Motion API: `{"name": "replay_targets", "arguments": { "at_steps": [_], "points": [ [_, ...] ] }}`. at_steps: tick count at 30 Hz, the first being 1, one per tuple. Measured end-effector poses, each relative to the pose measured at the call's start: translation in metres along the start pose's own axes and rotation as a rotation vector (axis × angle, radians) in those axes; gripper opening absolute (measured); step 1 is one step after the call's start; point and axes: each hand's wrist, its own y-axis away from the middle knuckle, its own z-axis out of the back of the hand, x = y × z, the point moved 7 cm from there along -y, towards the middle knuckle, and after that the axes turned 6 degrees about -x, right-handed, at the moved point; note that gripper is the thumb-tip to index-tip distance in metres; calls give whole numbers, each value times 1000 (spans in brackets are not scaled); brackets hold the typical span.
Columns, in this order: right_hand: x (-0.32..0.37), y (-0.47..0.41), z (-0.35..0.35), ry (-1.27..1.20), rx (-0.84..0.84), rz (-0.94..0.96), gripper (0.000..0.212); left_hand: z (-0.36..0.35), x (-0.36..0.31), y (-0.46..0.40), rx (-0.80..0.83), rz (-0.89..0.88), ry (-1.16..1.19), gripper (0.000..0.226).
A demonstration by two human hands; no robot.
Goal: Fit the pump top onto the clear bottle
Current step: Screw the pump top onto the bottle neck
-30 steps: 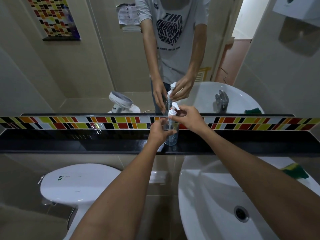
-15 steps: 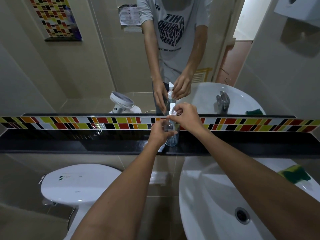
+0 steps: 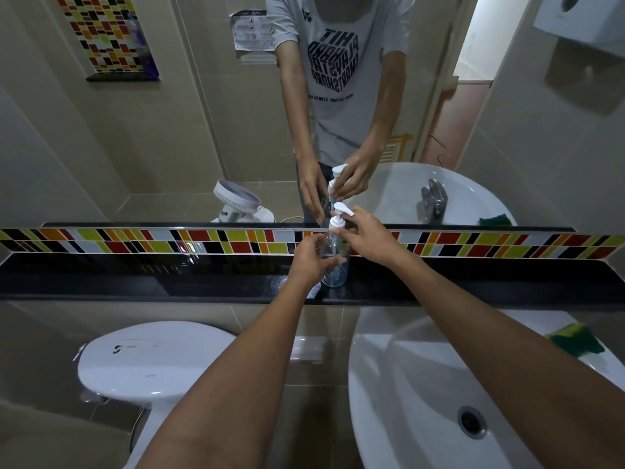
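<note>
The clear bottle [image 3: 333, 262] stands upright on the black ledge [image 3: 135, 275] below the mirror [image 3: 203, 130], between the toilet [image 3: 152, 363] and the washbasin [image 3: 422, 384]. The left hand [image 3: 309, 257] wraps the bottle body, its grip clamped on the bottle at mid height. The right hand [image 3: 370, 236] holds the white pump top [image 3: 339, 220] at its collar, fingers closed on it; the pump top sits on the bottle neck with the nozzle pointing right, toward that hand. The dip tube shows faintly inside the bottle.

Step in hand, as judged: threading the collar onto the neck.

1. Keep the left hand firm so the bottle cannot spin or slide on the glossy ledge.
2. Hold the pump top square to the neck. A tilted collar is likely to cross-thread.
3. Turn the collar only, not the nozzle head, which may rotate freely.
4. Apply light downward pressure while turning; stop at firm resistance.

Whether the threads are already engaged cannot be told from this view. The empty bottle is probably light and tips easily, so avoid side loads.
</note>
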Motion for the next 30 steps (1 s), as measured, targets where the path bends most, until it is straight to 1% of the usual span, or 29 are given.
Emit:
{"name": "replay_targets", "arguments": {
  "at_steps": [4, 11, 15, 18, 22, 24, 27, 29, 30],
  "points": [
    [0, 1, -1, -32, 56, 12, 40, -1, 1, 0, 11, 7, 20, 56],
    [-2, 2, -1, -31, 39, 37, 43, -1, 1, 0, 15, -7, 8, 57],
    [-4, 3, -4, 19, -4, 63, 39, 0, 1, 1, 12, -17, -12, 57],
    [-11, 3, -1, -37, -70, 2, 37, 1, -1, 2, 11, -26, -17, 57],
    [-13, 1, 1, -49, -173, -35, 42, 1, 1, 1, 2, -31, -12, 60],
    [-15, 3, 3, -72, -210, -53, 41, 0, 3, -1, -2, -35, -24, 63],
    [-20, 6, 7, -106, -258, -91, 46, 0, 4, -1, 0, -25, -24, 64],
    [-22, 6, 7, -163, -253, -117, 51, 0, 4, -1, 0, -16, -21, 64],
    [-22, 5, 5, -206, -215, -121, 54, 0, 3, -1, 3, -13, -19, 63]
  ]
}}
